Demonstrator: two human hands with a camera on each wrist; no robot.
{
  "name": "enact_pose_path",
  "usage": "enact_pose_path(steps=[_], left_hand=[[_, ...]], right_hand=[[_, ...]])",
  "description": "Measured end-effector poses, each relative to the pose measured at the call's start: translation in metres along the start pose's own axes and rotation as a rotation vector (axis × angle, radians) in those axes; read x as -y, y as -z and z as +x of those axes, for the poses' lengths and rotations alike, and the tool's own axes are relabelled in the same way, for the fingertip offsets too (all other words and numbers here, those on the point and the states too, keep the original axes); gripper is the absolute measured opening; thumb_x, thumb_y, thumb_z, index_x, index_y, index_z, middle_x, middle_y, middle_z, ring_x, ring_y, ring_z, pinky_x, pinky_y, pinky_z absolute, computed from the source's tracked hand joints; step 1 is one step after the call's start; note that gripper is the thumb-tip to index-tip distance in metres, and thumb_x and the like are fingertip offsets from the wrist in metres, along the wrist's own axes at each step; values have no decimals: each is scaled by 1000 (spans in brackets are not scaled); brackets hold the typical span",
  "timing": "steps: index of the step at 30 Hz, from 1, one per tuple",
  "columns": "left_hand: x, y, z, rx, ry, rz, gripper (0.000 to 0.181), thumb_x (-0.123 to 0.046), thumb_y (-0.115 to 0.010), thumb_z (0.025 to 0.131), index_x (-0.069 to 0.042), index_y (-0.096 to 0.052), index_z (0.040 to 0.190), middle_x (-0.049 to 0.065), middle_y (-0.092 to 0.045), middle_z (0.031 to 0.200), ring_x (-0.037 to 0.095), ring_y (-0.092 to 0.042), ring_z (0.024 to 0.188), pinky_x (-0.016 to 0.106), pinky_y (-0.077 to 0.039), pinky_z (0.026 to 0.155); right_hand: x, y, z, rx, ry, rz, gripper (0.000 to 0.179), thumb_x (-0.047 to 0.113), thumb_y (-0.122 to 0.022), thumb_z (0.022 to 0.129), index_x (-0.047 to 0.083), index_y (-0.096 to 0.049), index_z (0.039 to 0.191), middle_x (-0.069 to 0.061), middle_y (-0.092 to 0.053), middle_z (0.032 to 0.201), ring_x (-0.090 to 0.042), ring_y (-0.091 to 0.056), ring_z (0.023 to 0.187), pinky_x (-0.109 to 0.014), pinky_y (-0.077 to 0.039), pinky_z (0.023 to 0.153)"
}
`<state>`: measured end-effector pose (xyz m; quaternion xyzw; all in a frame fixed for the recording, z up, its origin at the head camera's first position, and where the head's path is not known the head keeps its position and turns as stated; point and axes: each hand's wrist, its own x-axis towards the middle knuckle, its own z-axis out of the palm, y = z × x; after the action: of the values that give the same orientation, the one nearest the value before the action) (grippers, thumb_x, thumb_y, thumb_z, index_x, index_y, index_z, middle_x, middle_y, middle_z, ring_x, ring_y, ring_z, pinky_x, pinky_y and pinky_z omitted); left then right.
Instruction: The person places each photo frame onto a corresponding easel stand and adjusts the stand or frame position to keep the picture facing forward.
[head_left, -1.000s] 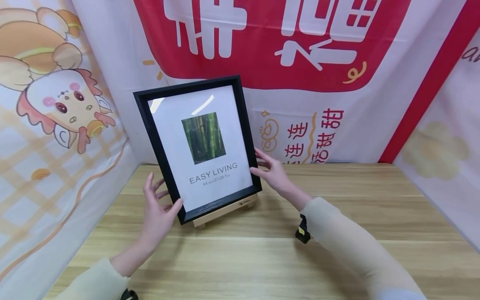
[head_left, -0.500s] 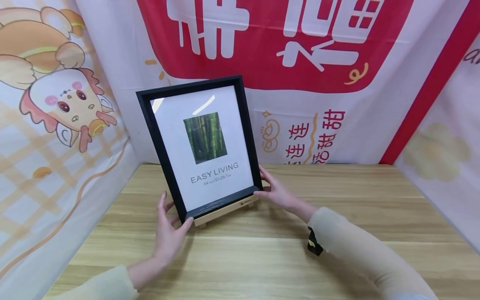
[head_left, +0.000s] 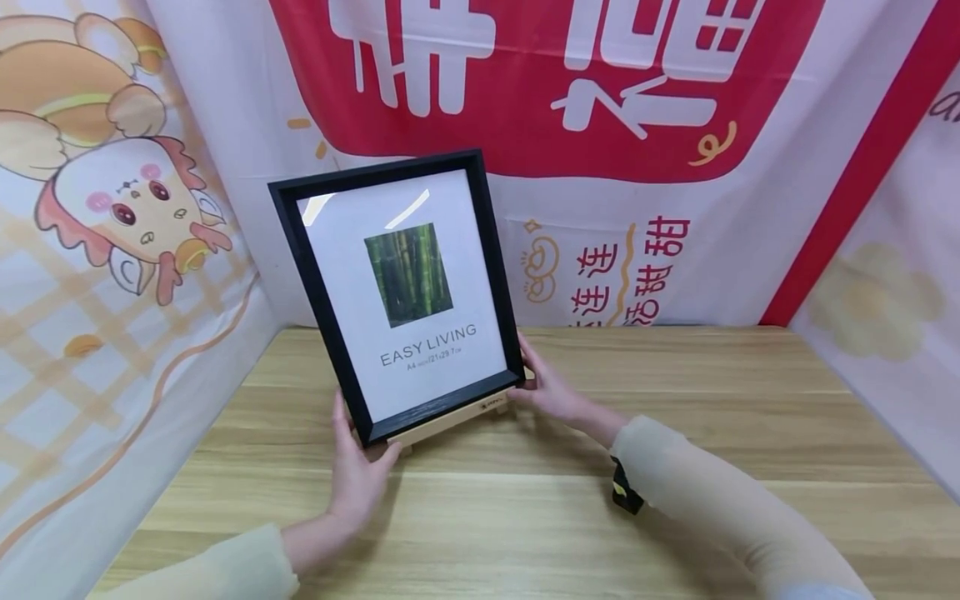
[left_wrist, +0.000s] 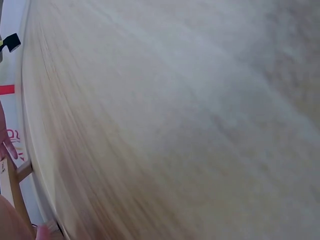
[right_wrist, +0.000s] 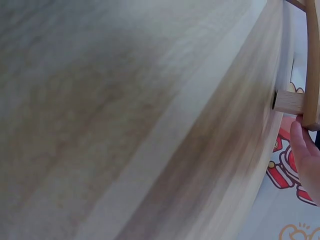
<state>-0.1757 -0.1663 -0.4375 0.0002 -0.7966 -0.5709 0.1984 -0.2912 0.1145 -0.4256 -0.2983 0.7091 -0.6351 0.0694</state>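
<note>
A black picture frame (head_left: 345, 350) with a bamboo print and the words EASY LIVING leans back on a small wooden tabletop easel (head_left: 450, 421). My left hand (head_left: 362, 483) grips the easel's left end, thumb in front of the ledge and fingers behind the frame's lower left corner. At the other end, my right hand (head_left: 553, 392) holds the ledge between its thumb and fingers, which are partly hidden behind the frame. The right wrist view has these fingers (right_wrist: 302, 145) against the ledge end, near a short easel foot (right_wrist: 289, 102).
The wood-grain table (head_left: 675, 383) carries the easel towards its back left. Behind stands a white and red printed cloth (head_left: 420, 137); another with cartoon figures (head_left: 135, 208) lines the left side. A black wrist strap (head_left: 626, 492) shows under the right sleeve.
Both hands have slid down from the frame's sides to the easel's ledge ends. The left hand has also moved right, closing in at the corner. The frame stays about where it was.
</note>
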Motion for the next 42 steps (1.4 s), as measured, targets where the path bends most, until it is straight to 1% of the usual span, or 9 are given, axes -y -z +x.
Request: enact_pose_path(steps=[3, 8, 13, 19, 28, 31, 36, 38, 42], left_hand=[[0, -1, 0, -8, -7, 22, 114, 19, -66, 78, -27, 4, 156, 22, -36, 140, 34, -45, 123, 17, -39, 99], [2, -2, 0, 4, -15, 69, 116, 15, -68, 80, -30, 8, 155, 21, -32, 148, 32, -37, 131, 38, -29, 110], [3, -7, 1, 27, -39, 92, 116, 12, -69, 81, -28, 11, 155, 20, -23, 155, 35, -31, 137, 45, -24, 113], [0, -16, 6, 91, -3, 108, 115, 8, -68, 85, -31, 16, 153, 15, -12, 160, 38, -26, 139, 48, -20, 114], [-5, -34, 12, 134, -11, 84, 113, 7, -68, 84, -29, 13, 154, 17, -15, 159, 38, -33, 135, 48, -23, 114], [-6, -40, 13, 159, -6, 81, 113, 6, -68, 85, -31, 14, 154, 19, -18, 158, 39, -33, 135, 49, -25, 113], [-9, -49, 17, 213, 21, 109, 115, 0, -69, 87, -38, 18, 152, 17, -20, 158, 43, -46, 124, 52, -39, 103], [-10, -53, 19, 235, 31, 116, 115, -2, -69, 88, -42, 19, 150, 16, -18, 158, 43, -57, 108, 49, -49, 92], [-11, -59, 22, 272, 24, 124, 115, -3, -70, 88, -44, 18, 150, 16, -18, 159, 35, -61, 94, 39, -53, 70]], right_hand=[[1, 0, -1, 0, -17, -7, 107, -27, -54, 79, 20, 0, 158, -29, -11, 155, -49, -53, 110, -51, -55, 82], [2, 1, -2, -1, -45, 8, 107, -26, -54, 80, 22, 1, 157, -34, -16, 151, -45, -61, 98, -63, -52, 73], [-1, 6, -4, -14, -51, 5, 105, -26, -53, 80, 19, 2, 157, -35, -13, 152, -47, -59, 102, -55, -53, 82], [0, 16, -13, -52, -91, -6, 107, -25, -54, 81, 23, 4, 157, -38, -18, 148, -48, -59, 102, -55, -53, 84], [3, 31, -32, -103, -83, -8, 105, -25, -53, 81, 18, 7, 156, -40, -15, 147, -49, -57, 104, -48, -54, 86], [3, 35, -39, -134, -110, -13, 106, -24, -54, 82, 20, 7, 156, -39, -13, 149, -48, -57, 104, -45, -54, 86], [5, 42, -51, -194, -188, -50, 105, -18, -56, 85, 26, 7, 156, -37, -7, 151, -50, -55, 108, -44, -54, 87], [7, 45, -56, -209, -206, -61, 105, -17, -56, 86, 26, 8, 156, -37, -4, 152, -52, -53, 110, -43, -54, 87], [7, 49, -66, -225, -172, -80, 104, -20, -55, 86, 22, 9, 156, -38, -6, 151, -56, -50, 112, -36, -55, 85]])
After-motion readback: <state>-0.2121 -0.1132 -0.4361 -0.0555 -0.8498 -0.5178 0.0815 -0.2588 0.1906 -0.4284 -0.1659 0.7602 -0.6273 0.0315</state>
